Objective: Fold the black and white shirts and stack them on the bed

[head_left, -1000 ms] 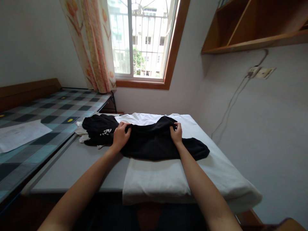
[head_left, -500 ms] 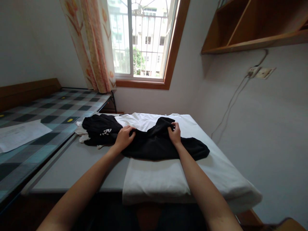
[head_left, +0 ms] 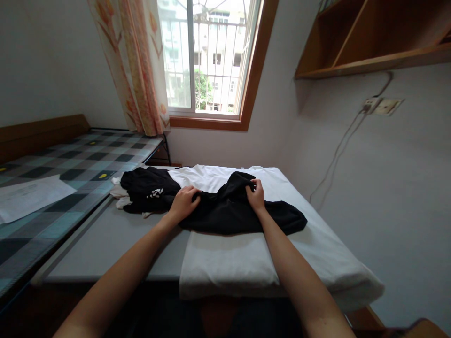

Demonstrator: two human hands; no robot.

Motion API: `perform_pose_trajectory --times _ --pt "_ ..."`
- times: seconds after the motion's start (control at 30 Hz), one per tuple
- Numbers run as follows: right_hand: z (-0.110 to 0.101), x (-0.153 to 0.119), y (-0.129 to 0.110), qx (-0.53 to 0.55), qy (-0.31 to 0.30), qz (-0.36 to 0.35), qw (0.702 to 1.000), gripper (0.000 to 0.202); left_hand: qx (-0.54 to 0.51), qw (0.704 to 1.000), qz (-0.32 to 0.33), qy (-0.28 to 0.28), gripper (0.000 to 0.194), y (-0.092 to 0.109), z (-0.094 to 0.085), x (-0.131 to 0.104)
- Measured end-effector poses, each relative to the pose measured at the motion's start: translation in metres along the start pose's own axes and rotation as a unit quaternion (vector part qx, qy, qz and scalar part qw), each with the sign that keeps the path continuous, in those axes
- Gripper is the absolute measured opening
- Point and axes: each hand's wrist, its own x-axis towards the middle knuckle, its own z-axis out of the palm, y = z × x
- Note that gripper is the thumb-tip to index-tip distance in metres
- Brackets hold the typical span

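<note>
Black, elongated fabric garment (head_left: pixel 225 217) is apparently being straightened, left hand (head_left: pixel 183 203) and right hand (head_left: pixel 257 197) pinching its far edge; next move is likely requiring even tension.

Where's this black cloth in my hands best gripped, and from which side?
Probably by the far edge of the black cloth, pinched from above: it bunches into raised folds between your left hand and right hand, giving slack to grasp, while the near side lies flatter over the white cloth.
</note>
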Motion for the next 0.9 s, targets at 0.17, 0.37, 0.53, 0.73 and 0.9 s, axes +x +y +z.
perform_pose_trajectory --times 0.17,0.37,0.53,0.73,0.9 --pt "0.000 0.001 0.001 -0.002 0.001 0.000 1.000 0.023 -0.011 1.000 0.005 -0.003 0.018 -0.003 0.003 0.000" --pt "0.002 0.001 0.004 -0.001 -0.001 0.001 1.000 0.022 -0.005 1.000 -0.009 -0.010 0.019 -0.002 0.002 -0.001" --pt "0.001 0.001 0.005 -0.016 0.009 -0.010 1.000 0.021 -0.014 0.991 -0.111 0.067 0.021 -0.005 -0.004 0.002" --pt "-0.005 0.005 0.006 -0.026 0.096 0.036 0.994 0.023 -0.117 0.954 -0.206 0.186 0.030 -0.017 -0.012 0.009" --pt "-0.005 0.006 0.005 -0.018 0.101 0.041 0.994 0.020 -0.121 0.955 -0.204 0.180 0.031 -0.016 -0.010 0.009"
